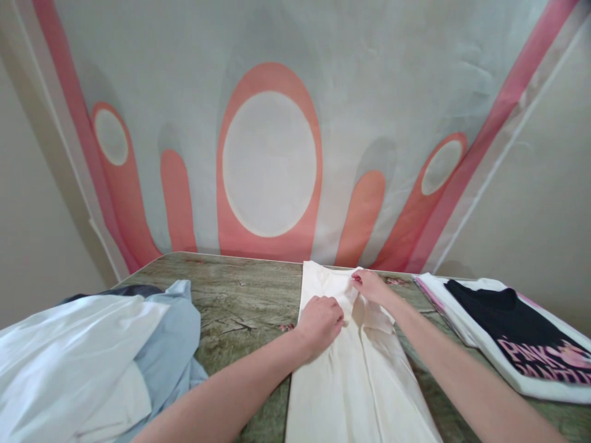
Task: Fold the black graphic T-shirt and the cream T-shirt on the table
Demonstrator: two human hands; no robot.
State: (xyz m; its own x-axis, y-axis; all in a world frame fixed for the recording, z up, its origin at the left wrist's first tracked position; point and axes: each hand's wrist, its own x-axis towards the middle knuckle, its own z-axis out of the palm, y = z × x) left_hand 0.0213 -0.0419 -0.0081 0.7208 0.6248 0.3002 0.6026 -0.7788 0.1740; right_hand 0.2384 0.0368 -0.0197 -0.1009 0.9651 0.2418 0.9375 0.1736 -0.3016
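A cream-white garment (351, 387), perhaps a shirt, lies lengthwise on the wood-patterned table (244, 277), its sides folded inward and its neckline at the far edge. My left hand (321, 323) rests on its middle, fingers curled down onto the cloth; a bit of fabric shows by the fingertips. Farther off, near the collar, my right hand (369, 286) pinches the folded edge on the right side. Creases run from both hands toward the near end of the cloth.
Loose white cloth (78, 351) and light blue cloth (173, 332) are heaped at the left, with something dark behind. On the right lies a stack of folded shirts (484, 307), a black printed one on top. A patterned backdrop (341, 74) hangs behind the table.
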